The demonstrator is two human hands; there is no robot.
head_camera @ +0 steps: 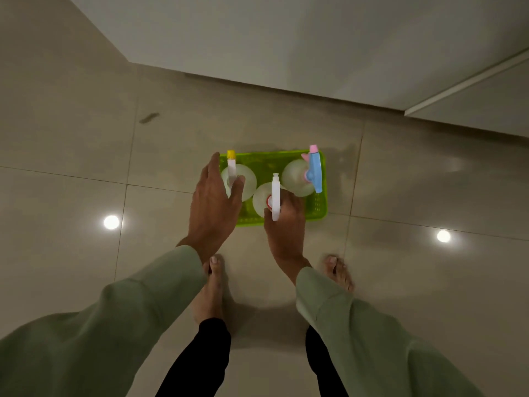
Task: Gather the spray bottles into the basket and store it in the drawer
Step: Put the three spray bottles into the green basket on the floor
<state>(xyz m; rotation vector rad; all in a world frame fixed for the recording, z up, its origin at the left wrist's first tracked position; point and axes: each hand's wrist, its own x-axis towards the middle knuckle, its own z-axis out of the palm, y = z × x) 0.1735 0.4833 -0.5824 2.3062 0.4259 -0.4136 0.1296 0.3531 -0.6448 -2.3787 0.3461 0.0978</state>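
A lime-green basket (317, 209) sits on the floor in front of my feet. Three clear spray bottles stand upright in it. The yellow-tipped bottle (248, 179) is at the left, the white-headed bottle (274, 196) in the middle front, the blue-and-pink-headed bottle (296, 176) at the right. My left hand (213, 207) hovers with fingers spread over the basket's left end, by the yellow-tipped bottle. My right hand (286, 224) is wrapped around the neck of the white-headed bottle from behind.
Glossy beige floor tiles (86, 144) surround the basket, with two ceiling-light reflections. A white cabinet front (286, 38) runs along the far side, with a seam or drawer edge (469, 78) at the upper right. My bare feet stand just behind the basket.
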